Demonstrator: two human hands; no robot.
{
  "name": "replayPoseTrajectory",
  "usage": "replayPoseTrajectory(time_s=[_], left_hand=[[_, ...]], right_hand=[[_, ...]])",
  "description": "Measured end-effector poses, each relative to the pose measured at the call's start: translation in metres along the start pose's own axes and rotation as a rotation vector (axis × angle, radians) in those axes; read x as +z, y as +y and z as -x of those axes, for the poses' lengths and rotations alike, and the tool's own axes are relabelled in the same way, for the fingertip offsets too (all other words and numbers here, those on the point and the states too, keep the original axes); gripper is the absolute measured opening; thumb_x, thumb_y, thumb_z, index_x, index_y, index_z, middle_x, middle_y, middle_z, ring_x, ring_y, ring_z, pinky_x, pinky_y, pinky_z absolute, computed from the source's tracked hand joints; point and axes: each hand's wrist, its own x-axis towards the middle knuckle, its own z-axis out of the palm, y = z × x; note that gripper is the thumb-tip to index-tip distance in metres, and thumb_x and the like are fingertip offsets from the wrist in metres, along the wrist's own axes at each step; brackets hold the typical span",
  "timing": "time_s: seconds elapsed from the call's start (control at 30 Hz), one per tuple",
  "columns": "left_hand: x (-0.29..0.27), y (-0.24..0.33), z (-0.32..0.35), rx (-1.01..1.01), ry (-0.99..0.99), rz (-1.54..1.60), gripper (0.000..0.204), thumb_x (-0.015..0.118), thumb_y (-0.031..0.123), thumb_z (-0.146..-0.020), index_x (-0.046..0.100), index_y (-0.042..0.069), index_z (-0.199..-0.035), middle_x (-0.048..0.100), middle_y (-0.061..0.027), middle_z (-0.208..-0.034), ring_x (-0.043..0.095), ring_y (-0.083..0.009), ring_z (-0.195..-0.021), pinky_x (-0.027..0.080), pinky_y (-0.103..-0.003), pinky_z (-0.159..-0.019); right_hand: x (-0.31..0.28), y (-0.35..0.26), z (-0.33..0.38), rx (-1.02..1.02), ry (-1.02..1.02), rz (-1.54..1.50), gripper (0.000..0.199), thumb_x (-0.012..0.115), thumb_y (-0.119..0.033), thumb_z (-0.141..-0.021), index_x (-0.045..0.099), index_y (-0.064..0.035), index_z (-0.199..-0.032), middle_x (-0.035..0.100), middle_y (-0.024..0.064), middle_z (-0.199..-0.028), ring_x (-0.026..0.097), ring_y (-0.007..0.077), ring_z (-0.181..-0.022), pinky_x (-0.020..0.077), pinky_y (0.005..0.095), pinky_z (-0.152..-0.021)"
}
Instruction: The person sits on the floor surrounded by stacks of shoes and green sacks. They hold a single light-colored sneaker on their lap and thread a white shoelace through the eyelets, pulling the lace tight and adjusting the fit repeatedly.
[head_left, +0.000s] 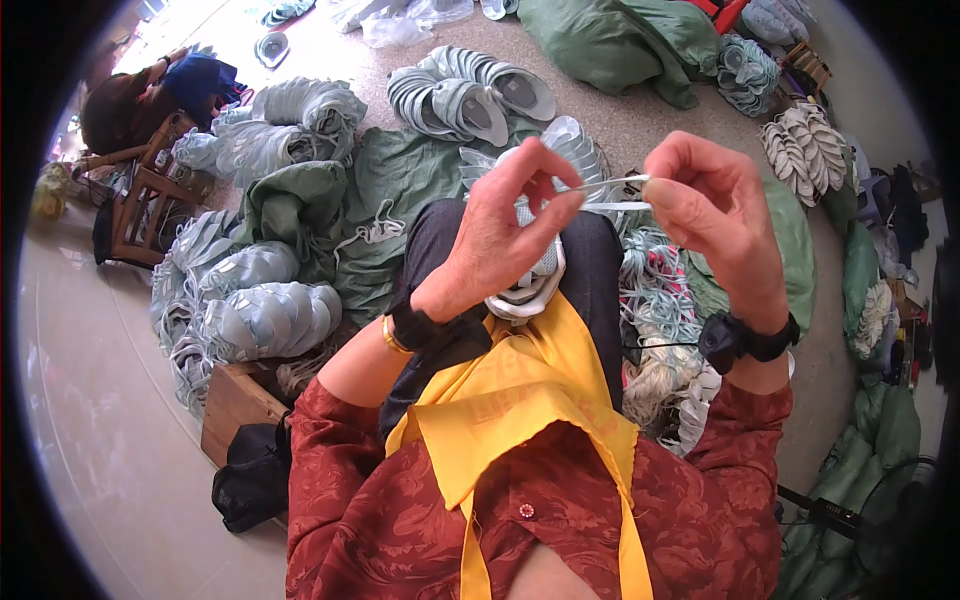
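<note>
Pinches white lace [620, 206] between thumb and forefinger of right hand [715, 198], beyond yellow apron [510, 365] and to its right; curves thumb and fingers of left hand [503, 215] at same lace, also beyond apron; cannot tell whether pressed together on it; rests pale shoe [545, 272] on lap at apron's far edge; includes stacked grey-blue shoe uppers [270, 320] left of apron, tangled laces [660, 345] right of it.
</note>
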Motion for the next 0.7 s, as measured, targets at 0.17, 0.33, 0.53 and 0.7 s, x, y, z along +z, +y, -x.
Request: replayPoseTrajectory(time_s=[0.17,0.33,0.53,0.7], left_hand=[[0.003,0.036,-0.018,0.023,-0.048,0.186,0.011,0.068,0.001,-0.096,0.059,-0.002,-0.102,0.066,-0.004,-0.088,0.063,-0.008,-0.079,0.052,-0.025,-0.072],[0.0,0.047,-0.017,-0.116,-0.048,0.295,0.008,0.064,0.005,-0.102,0.059,-0.002,-0.103,0.068,-0.0053,-0.093,0.066,-0.0086,-0.089,0.054,-0.025,-0.08],[0.005,0.034,-0.018,-0.104,0.031,0.409,0.009,0.065,0.006,-0.102,0.059,-0.001,-0.103,0.064,-0.0025,-0.103,0.059,-0.0049,-0.098,0.05,-0.022,-0.084],[0.009,0.035,-0.025,-0.109,0.024,0.514,0.009,0.067,0.005,-0.101,0.063,-0.002,-0.098,0.067,-0.006,-0.114,0.059,-0.0052,-0.099,0.05,-0.023,-0.085]], right_hand=[[-0.001,-0.005,-0.009,-0.004,-0.066,-0.028,0.011,0.071,-0.014,-0.097,0.067,-0.0044,-0.097,0.057,-0.0078,-0.077,0.048,-0.0006,-0.064,0.0346,0.0173,-0.054],[0.006,0.011,-0.013,-0.19,-0.001,-0.14,0.017,0.071,-0.003,-0.095,0.064,-0.0001,-0.111,0.067,0.0012,-0.091,0.066,0.0078,-0.081,0.0554,0.0228,-0.069],[0.011,0.022,-0.02,-0.148,0.224,-0.118,0.019,0.072,-0.007,-0.097,0.068,0.0029,-0.113,0.077,0.0112,-0.093,0.07,0.0108,-0.067,0.0576,0.0227,-0.057],[0.009,0.022,-0.027,-0.168,0.29,-0.107,0.018,0.073,-0.01,-0.097,0.07,0.0019,-0.11,0.077,0.0099,-0.092,0.06,0.0053,-0.054,0.0486,0.0192,-0.048]])
